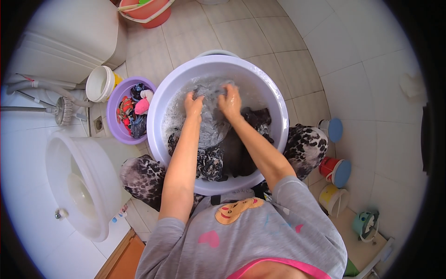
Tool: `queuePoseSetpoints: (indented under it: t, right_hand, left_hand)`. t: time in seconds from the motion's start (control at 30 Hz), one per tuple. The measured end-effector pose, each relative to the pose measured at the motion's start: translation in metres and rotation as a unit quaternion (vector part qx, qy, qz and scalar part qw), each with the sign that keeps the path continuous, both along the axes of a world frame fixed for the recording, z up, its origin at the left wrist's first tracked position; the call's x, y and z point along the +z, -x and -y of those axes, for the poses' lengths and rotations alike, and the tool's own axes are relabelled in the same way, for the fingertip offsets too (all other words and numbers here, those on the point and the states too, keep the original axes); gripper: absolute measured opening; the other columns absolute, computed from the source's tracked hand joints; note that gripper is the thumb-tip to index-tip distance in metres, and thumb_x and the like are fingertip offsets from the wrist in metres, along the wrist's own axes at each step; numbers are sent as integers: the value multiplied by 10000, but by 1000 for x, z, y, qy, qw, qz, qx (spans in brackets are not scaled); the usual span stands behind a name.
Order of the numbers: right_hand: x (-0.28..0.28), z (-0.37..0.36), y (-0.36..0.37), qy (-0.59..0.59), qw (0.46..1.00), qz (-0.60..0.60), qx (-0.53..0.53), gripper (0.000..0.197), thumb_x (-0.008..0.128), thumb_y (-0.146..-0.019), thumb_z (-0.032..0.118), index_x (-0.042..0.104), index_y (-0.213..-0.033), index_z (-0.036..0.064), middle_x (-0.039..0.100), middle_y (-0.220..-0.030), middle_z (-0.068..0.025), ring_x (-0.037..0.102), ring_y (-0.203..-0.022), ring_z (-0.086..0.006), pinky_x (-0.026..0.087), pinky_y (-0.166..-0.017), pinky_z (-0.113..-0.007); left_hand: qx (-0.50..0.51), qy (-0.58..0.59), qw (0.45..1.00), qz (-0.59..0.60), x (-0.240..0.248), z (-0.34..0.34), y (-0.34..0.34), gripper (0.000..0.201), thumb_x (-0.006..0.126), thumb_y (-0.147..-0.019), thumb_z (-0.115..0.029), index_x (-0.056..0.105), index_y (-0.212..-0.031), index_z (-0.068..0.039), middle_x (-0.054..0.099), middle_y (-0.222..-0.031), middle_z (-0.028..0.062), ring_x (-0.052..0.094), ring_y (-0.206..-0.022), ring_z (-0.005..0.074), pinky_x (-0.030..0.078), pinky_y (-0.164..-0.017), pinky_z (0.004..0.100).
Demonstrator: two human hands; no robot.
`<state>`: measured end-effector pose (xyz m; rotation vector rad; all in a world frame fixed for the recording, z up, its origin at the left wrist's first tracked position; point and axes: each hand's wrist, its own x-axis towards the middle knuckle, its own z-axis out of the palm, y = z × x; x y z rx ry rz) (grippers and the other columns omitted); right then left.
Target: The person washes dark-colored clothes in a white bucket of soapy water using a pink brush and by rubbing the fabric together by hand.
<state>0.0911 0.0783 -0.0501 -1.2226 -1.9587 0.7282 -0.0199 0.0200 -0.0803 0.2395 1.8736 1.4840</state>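
A large pale lavender basin (281, 116) is placed between the person's two knees, and it is taken here as the clock face. In it a grey cloth (213, 129), partly covered by foamy water (174, 109), is found from the middle toward 12 o'clock. At this cloth both bare hands are kept: the left hand (194, 104) is seen between 10 and 11 o'clock, the right hand (230, 102) near 1 o'clock, a little apart from each other. In both, the fingers are bent and the grip is set against the wet cloth (whether the fabric is really pinched cannot be told, because of the foam and the folds). Toward 6 o'clock a black-and-white patterned cloth (210, 165) is seen, and at 3 o'clock a dark cloth (257, 117) is lying by the wall of the basin. Outside, at 9 o'clock, a small purple basin (111, 111) is placed just beside the large one, and mixed clothes (138, 126) are held in it. A white bucket (96, 84) is seen behind it, toward 10 o'clock. At 8 o'clock a big whitish tub (104, 186) is seen, and at 11 o'clock, well apart, a red tub (158, 19).
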Motion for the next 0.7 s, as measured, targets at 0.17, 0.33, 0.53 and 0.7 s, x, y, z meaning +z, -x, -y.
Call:
queuePoseSetpoints:
  t: [0.17, 0.33, 0.53, 0.7]
  right_hand:
    - [74, 78, 5, -28, 963, -163, 213, 303, 531, -595, 124, 528, -894, 79, 496, -772, -119, 536, -651, -295, 459, -558, -356]
    - [47, 38, 8, -102, 981, 10, 163, 258, 578, -595, 257, 559, -807, 112, 498, -755, -134, 543, -602, -285, 452, -484, -393]
    - [53, 40, 18, -162, 968, -134, 136, 151, 564, -599, 201, 576, -669, 68, 536, -637, -118, 531, -572, -324, 456, -560, -392]
    - [21, -8, 4, -62, 997, 34, 16, 164, 520, -690, 209, 580, -701, 57, 556, -700, -137, 547, -631, -339, 445, -565, -423]
  left_hand:
    - [-69, -322, 834, 442, 22, 8, 5, 352, 478, -815, -292, 472, -1074, -54, 522, -1000, 86, 513, -870, 212, 425, -768, 332]
    - [35, -296, 872, 389, 23, -1, -14, 326, 493, -820, -290, 471, -1042, -52, 518, -902, 67, 523, -805, 193, 455, -669, 316]
    - [-23, -244, 839, 485, 58, 3, -19, 297, 450, -828, -321, 512, -933, -50, 530, -834, 52, 521, -753, 165, 452, -646, 283]
    - [117, -153, 923, 332, 66, -8, -34, 323, 496, -813, -307, 514, -950, -15, 542, -855, 62, 524, -758, 166, 440, -660, 281]
